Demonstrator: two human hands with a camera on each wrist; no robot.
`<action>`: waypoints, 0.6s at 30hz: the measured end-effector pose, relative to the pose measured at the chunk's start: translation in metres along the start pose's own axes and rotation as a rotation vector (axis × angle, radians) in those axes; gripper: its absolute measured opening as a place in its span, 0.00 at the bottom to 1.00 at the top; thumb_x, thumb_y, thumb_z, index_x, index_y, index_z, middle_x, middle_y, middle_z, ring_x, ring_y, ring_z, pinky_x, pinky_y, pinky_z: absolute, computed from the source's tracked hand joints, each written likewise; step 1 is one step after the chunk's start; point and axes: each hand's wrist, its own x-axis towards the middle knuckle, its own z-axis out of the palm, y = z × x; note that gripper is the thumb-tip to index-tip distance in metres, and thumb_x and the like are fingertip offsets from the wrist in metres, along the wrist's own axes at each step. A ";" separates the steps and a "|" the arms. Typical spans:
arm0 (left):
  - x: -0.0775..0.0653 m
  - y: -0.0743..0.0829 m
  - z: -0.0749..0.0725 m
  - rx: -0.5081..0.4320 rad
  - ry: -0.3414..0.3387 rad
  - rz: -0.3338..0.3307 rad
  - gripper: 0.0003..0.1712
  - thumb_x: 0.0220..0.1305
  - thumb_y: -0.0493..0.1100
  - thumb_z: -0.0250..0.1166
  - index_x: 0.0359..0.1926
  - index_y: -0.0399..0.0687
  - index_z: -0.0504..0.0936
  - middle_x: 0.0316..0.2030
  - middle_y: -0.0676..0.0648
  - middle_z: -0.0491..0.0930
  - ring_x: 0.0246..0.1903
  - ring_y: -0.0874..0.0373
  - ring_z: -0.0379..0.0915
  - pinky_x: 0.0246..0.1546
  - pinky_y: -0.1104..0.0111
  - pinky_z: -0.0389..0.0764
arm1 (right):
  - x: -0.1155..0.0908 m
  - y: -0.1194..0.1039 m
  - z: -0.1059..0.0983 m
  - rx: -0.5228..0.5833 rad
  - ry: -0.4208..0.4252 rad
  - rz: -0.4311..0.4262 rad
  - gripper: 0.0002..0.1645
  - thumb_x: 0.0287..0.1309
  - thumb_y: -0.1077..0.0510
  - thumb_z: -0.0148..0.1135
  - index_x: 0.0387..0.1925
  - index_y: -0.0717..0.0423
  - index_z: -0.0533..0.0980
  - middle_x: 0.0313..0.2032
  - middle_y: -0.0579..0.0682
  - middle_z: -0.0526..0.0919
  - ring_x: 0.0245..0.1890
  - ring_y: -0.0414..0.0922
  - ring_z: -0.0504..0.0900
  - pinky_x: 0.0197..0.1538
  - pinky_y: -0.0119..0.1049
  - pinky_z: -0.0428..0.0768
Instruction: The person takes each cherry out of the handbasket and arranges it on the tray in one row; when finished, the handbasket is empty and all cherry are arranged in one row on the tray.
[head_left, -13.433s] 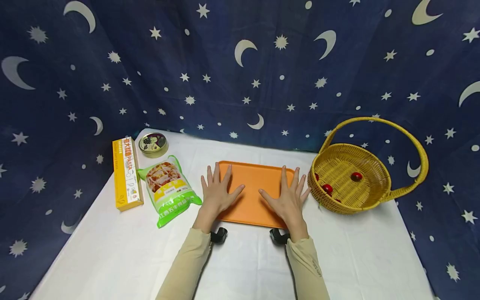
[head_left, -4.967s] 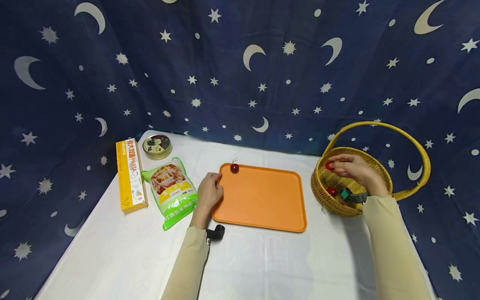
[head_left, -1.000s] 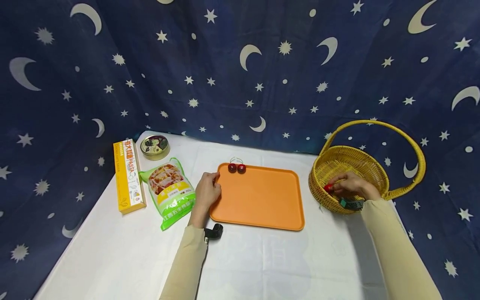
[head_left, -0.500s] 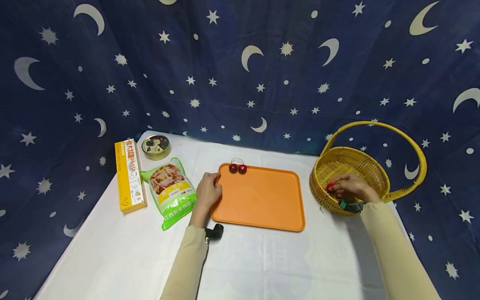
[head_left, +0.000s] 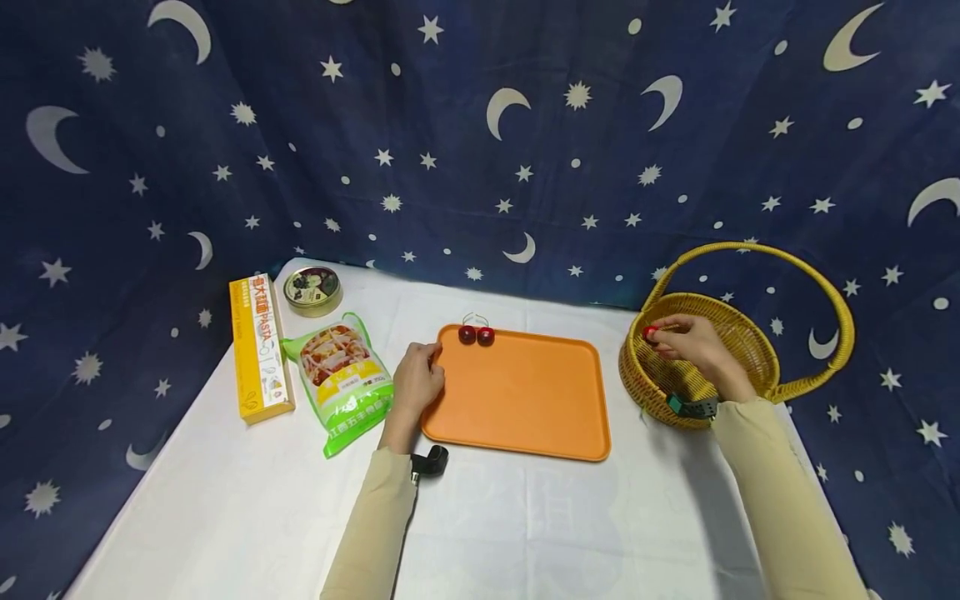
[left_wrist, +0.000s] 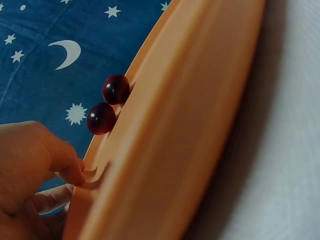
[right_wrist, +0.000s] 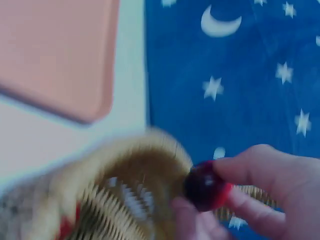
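My right hand (head_left: 697, 343) pinches a dark red cherry (right_wrist: 206, 186) between thumb and fingers, over the yellow wicker basket (head_left: 765, 358). In the right wrist view the cherry is just inside the basket's rim, and another bit of red (right_wrist: 65, 227) shows low in the basket. With thumb over the rim and fingers outside it, my left hand (head_left: 414, 385) grips the left edge of the orange tray (head_left: 525, 400). Two cherries (head_left: 486, 336) with thin stems lie side by side at the tray's far left corner; the left wrist view shows both cherries (left_wrist: 101, 119) beyond the thumb.
Left of the tray lies a green food bag (head_left: 345, 379). A yellow pasta box (head_left: 261, 350) stands beside it, and a round tin (head_left: 312, 292) behind. The basket's tall handle (head_left: 817, 283) arches over its right side. A starry blue curtain (head_left: 450, 125) backs the white table (head_left: 540, 525).
Over the last second my right hand has risen from the basket's bottom with the cherry. Since the oldest frames, two cherries have come onto the tray; my left hand has stayed at its edge recently.
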 end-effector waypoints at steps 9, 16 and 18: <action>0.002 -0.001 0.002 -0.012 -0.009 0.001 0.24 0.54 0.31 0.60 0.54 0.34 0.82 0.42 0.36 0.77 0.38 0.43 0.76 0.43 0.53 0.77 | 0.019 -0.025 0.072 0.065 0.038 -0.210 0.25 0.61 0.62 0.65 0.56 0.75 0.73 0.45 0.66 0.80 0.32 0.36 0.84 0.38 0.33 0.84; 0.001 -0.003 0.001 -0.013 -0.017 -0.007 0.24 0.54 0.31 0.60 0.55 0.34 0.82 0.42 0.36 0.77 0.37 0.43 0.76 0.42 0.54 0.77 | 0.048 -0.019 0.152 0.162 0.050 -0.181 0.23 0.56 0.66 0.67 0.53 0.75 0.75 0.39 0.62 0.83 0.34 0.47 0.85 0.40 0.40 0.84; 0.000 -0.003 0.001 -0.015 -0.012 -0.006 0.24 0.54 0.31 0.60 0.55 0.34 0.81 0.42 0.35 0.77 0.37 0.43 0.76 0.42 0.54 0.77 | 0.053 -0.019 0.173 0.195 0.049 -0.144 0.23 0.56 0.66 0.68 0.52 0.73 0.76 0.39 0.60 0.83 0.33 0.47 0.85 0.39 0.38 0.84</action>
